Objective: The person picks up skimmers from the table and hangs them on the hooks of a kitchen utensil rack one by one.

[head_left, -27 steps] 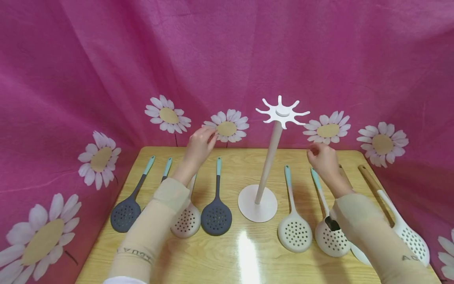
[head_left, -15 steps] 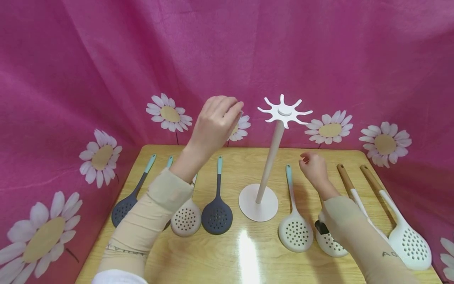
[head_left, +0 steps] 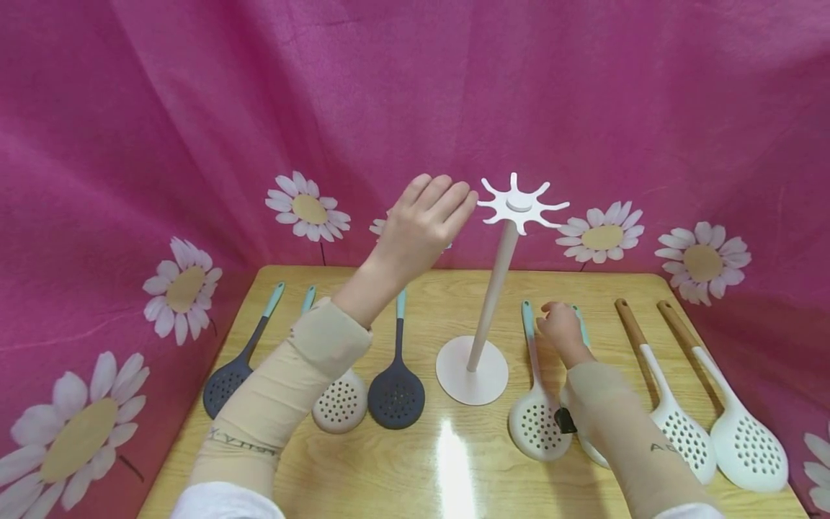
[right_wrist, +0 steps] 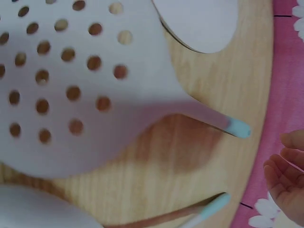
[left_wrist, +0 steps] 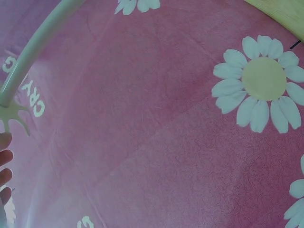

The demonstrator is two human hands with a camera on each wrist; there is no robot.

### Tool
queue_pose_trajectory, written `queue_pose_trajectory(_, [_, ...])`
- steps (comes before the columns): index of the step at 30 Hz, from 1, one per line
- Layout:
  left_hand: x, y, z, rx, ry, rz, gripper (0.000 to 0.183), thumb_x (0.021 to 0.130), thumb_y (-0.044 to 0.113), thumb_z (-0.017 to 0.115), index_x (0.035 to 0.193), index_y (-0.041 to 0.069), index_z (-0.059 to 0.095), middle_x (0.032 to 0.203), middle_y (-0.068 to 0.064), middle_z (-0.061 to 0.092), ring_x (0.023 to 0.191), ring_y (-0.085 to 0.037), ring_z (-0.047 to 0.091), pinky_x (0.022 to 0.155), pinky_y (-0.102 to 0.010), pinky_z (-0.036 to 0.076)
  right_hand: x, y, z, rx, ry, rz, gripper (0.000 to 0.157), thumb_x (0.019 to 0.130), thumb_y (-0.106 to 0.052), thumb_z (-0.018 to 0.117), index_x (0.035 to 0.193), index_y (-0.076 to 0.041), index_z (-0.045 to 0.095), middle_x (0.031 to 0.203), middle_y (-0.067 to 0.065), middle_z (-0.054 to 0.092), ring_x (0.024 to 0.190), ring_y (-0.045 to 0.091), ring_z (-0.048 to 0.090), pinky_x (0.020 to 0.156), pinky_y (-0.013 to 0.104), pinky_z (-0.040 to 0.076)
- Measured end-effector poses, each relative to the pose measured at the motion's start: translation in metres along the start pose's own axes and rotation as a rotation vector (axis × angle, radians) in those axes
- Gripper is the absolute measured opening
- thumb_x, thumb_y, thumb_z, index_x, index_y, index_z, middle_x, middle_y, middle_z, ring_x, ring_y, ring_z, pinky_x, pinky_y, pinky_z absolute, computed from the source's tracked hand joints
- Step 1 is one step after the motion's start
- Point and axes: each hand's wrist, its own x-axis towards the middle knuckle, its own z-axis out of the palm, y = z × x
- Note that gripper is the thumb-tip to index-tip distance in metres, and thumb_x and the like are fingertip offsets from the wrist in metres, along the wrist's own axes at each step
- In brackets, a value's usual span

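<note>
My left hand (head_left: 424,223) is raised at the left side of the white utensil stand (head_left: 496,281), its fingertips at one of the stand's hooks (head_left: 491,186). In the left wrist view the fingers (left_wrist: 5,159) appear just beside a hook; contact cannot be told. Lower on the right, my right hand (head_left: 560,328) hovers over the table between two teal-tipped handles. Its loosely bent fingers (right_wrist: 280,173) hold nothing in the right wrist view. Nearest to it lies a cream skimmer (head_left: 540,425); another cream skimmer (head_left: 583,328) is partly hidden by the arm.
To the left lie dark grey skimmers (head_left: 397,396) (head_left: 227,386) and a cream one (head_left: 340,404), partly covered by the left sleeve. Two white skimmers (head_left: 689,440) (head_left: 748,447) with wooden handles lie at the right. A pink floral cloth (head_left: 415,86) hangs behind the table.
My left hand has risen and moved right to the top of the stand. My right hand has shifted left and down, uncovering the wooden-handled skimmers. The stand and skimmers stay put.
</note>
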Motion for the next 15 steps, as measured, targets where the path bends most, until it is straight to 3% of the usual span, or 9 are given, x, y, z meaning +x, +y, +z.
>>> queue_pose_trajectory(4, [0.001,0.001,0.005,0.034,0.011,0.028,0.022,0.091,0.004,0.047,0.096,0.011,0.067,0.096,-0.002,0.062,0.091,-0.020,0.054,0.086,-0.030,0.041,0.002,0.003,0.012,0.005,-0.102,0.078,0.036,0.088,-0.007,0.051,0.115,0.016,0.049,0.112,0.034,0.054,0.102,0.042,0.054,0.086,0.048,0.045])
queue_pose_trajectory(9, [0.001,0.000,0.008,0.068,0.021,0.035,0.020,0.091,0.006,0.047,0.094,0.012,0.066,0.095,-0.002,0.061,0.090,-0.019,0.054,0.084,-0.029,0.040,0.002,0.006,0.023,-0.030,-0.158,0.109,0.040,0.089,-0.009,0.052,0.118,0.019,0.046,0.119,0.035,0.049,0.110,0.045,0.048,0.090,0.049,0.043])
queue_pose_trajectory(12, [0.000,0.000,0.009,0.078,0.029,0.039,0.020,0.092,0.007,0.047,0.094,0.012,0.066,0.094,-0.001,0.062,0.090,-0.019,0.053,0.084,-0.030,0.040,-0.001,0.006,0.029,-0.024,-0.181,0.156,0.038,0.086,-0.007,0.052,0.115,0.018,0.048,0.113,0.033,0.053,0.101,0.041,0.054,0.083,0.045,0.047])
queue_pose_trajectory(15, [0.000,-0.001,0.010,0.078,0.038,0.043,0.020,0.092,0.007,0.047,0.093,0.012,0.066,0.094,-0.001,0.062,0.089,-0.019,0.053,0.084,-0.030,0.040,-0.003,0.007,0.034,0.007,-0.209,0.218,0.026,0.083,-0.003,0.051,0.102,0.015,0.054,0.093,0.026,0.059,0.079,0.031,0.057,0.066,0.035,0.050])
